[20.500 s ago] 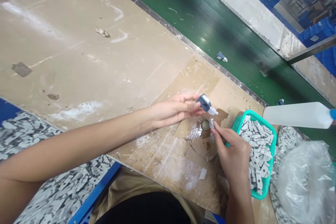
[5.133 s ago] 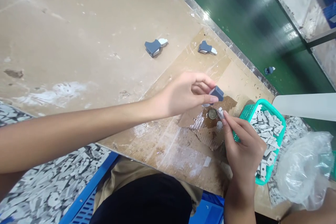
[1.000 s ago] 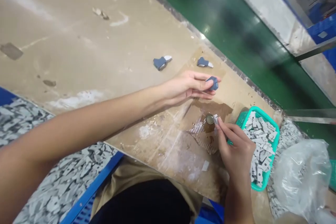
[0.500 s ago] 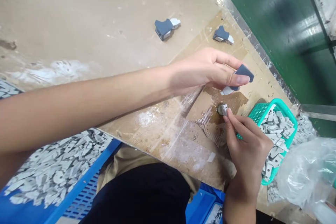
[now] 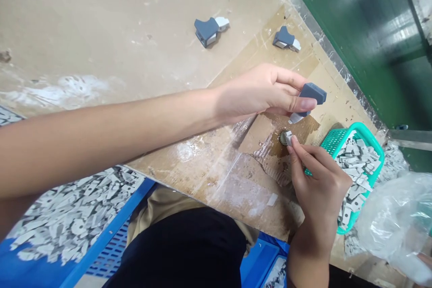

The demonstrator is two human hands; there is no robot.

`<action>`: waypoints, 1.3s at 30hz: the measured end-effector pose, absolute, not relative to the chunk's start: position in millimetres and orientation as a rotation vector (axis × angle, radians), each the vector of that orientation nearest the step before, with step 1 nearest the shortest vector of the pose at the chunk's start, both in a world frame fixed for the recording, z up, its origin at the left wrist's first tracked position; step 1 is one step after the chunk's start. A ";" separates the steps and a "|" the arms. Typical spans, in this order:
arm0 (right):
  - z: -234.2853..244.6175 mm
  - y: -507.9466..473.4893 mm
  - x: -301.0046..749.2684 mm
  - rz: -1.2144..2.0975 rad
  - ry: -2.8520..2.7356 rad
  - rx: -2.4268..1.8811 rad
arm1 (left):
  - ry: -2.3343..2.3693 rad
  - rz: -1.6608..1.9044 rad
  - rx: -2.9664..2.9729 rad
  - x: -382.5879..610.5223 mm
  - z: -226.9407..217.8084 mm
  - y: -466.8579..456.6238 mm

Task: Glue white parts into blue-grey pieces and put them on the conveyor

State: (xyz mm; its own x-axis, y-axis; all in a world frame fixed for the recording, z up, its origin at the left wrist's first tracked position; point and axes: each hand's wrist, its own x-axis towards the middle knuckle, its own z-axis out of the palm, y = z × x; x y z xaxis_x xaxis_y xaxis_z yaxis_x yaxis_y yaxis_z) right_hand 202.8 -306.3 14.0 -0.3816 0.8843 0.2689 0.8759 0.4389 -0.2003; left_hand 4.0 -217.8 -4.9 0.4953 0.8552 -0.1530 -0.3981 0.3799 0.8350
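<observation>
Over cardboard (image 5: 259, 137), left hand (image 5: 256, 92) gripping housing (image 5: 312, 94), right hand (image 5: 320, 184) pinching chip (image 5: 288, 136) (two housings (image 5: 206, 31) (image 5: 286, 39) added)

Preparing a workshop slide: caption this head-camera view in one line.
Left hand holds a blue-grey plastic part; right hand pinches a small grey piece beside a round cap.

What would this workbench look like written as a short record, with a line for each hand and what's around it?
Left hand: holds a blue-grey part
Right hand: pinches a grey chip beside a round cap
Basket: green, full of chips
Bench: two more parts lying on it
</observation>
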 end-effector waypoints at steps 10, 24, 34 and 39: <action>13.4 -306.1 201.3 0.028 -2.353 -1.515 | 0.722 0.886 0.849 5.0 -5.3 -217.7; 21.1 -310.9 202.8 0.115 -1.760 -1.343 | 0.676 0.860 1.003 19.8 -8.7 -233.0; 24.0 -311.7 206.3 0.177 -1.930 -1.247 | 0.621 0.829 1.055 24.0 -9.6 -245.2; 22.9 -312.2 208.0 0.283 -1.991 -1.250 | 0.693 0.880 1.001 27.4 -2.4 -253.2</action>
State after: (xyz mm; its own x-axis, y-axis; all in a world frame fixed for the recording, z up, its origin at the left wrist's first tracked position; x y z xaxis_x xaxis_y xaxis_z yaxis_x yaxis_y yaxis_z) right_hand 208.0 -312.2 22.9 -0.2374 0.8451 0.4791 0.6781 0.4973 -0.5412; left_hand 27.4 -253.2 -2.4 0.4824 0.8706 -0.0965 -0.2983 0.2668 0.9164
